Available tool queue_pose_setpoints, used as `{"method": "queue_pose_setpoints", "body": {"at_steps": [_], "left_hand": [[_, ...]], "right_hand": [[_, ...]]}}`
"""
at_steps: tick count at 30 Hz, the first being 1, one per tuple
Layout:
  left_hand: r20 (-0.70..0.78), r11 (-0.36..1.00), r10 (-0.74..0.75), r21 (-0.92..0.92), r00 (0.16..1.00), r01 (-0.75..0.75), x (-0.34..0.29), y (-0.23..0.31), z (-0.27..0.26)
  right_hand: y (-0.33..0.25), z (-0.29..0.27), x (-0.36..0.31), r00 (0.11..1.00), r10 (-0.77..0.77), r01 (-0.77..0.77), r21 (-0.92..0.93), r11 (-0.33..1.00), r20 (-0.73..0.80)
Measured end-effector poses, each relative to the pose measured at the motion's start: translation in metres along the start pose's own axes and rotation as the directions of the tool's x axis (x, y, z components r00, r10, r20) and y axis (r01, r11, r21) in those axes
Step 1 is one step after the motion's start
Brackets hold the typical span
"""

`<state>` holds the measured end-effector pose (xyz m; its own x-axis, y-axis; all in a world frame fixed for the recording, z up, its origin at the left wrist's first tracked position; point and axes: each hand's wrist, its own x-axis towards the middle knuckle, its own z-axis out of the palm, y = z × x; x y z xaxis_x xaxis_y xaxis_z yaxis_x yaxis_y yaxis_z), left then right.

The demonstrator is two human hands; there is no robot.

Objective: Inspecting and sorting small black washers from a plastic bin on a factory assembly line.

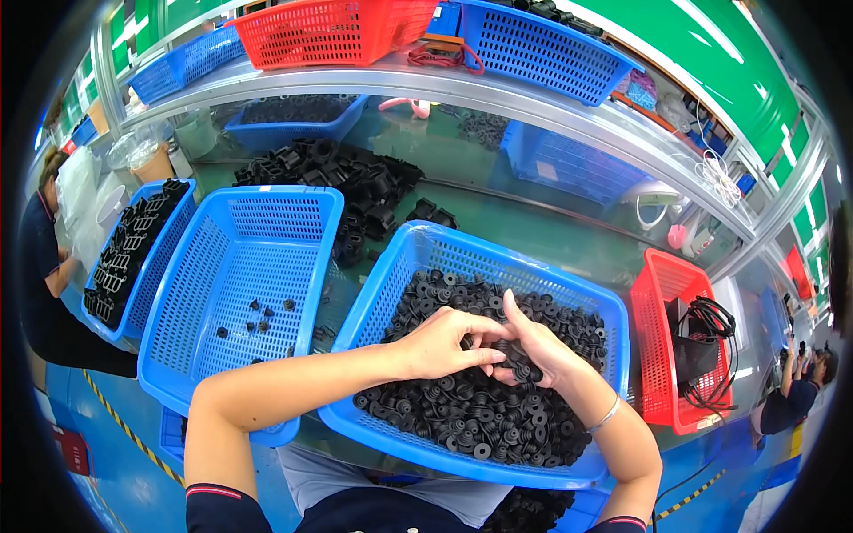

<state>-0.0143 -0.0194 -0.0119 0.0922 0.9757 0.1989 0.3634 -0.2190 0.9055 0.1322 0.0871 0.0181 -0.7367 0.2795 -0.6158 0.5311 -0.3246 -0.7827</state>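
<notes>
Both my hands are over a blue perforated basket (399,266) heaped with small black ribbed rubber bushings (462,417), round pieces with holes through their middles. My left hand (450,343) is closed, thumb and fingers pinching a black bushing (467,341) whose shape is partly hidden. Facing it, my right hand (544,354) curls around several more bushings (522,366) in its palm, thumb pointing up. The fingertips of the two hands nearly meet. To the left, a second blue basket (227,333) has several loose bushings (263,326) on its bottom.
Black plastic parts (329,182) lie piled behind the baskets. A narrow blue basket (182,209) of black parts stands far left. On the right, a red basket (653,355) holds black cables (711,320). A metal shelf (533,111) with baskets spans the back. Other people are at both sides.
</notes>
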Motion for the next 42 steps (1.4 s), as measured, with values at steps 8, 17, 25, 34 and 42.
{"method": "queue_pose_setpoints", "body": {"at_steps": [8, 17, 25, 34, 42], "left_hand": [[-0.046, 0.993, -0.034, -0.114, 0.998, 0.028, 0.003, -0.005, 0.0], [0.136, 0.645, -0.361, -0.678, 0.922, 0.352, 0.004, 0.009, -0.01], [0.304, 0.441, -0.406, -0.761, 0.862, 0.476, 0.003, 0.005, -0.019], [0.086, 0.527, -0.358, -0.803, 0.93, 0.277, 0.005, 0.003, -0.014], [-0.176, 0.955, -0.028, -0.295, 0.984, -0.026, 0.001, -0.001, -0.005]], "right_hand": [[0.006, -0.008, 0.005, 0.997, -0.048, 0.048, -0.018, 0.999, -0.053], [0.003, -0.013, 0.005, 0.99, -0.093, 0.081, 0.109, 0.991, 0.109], [0.002, -0.012, 0.004, 0.984, -0.11, 0.094, 0.118, 0.989, 0.14], [0.004, -0.015, 0.006, 0.989, -0.09, 0.074, 0.13, 0.989, 0.121], [0.004, -0.015, 0.009, 0.992, -0.069, 0.049, 0.171, 0.984, 0.108]]}}
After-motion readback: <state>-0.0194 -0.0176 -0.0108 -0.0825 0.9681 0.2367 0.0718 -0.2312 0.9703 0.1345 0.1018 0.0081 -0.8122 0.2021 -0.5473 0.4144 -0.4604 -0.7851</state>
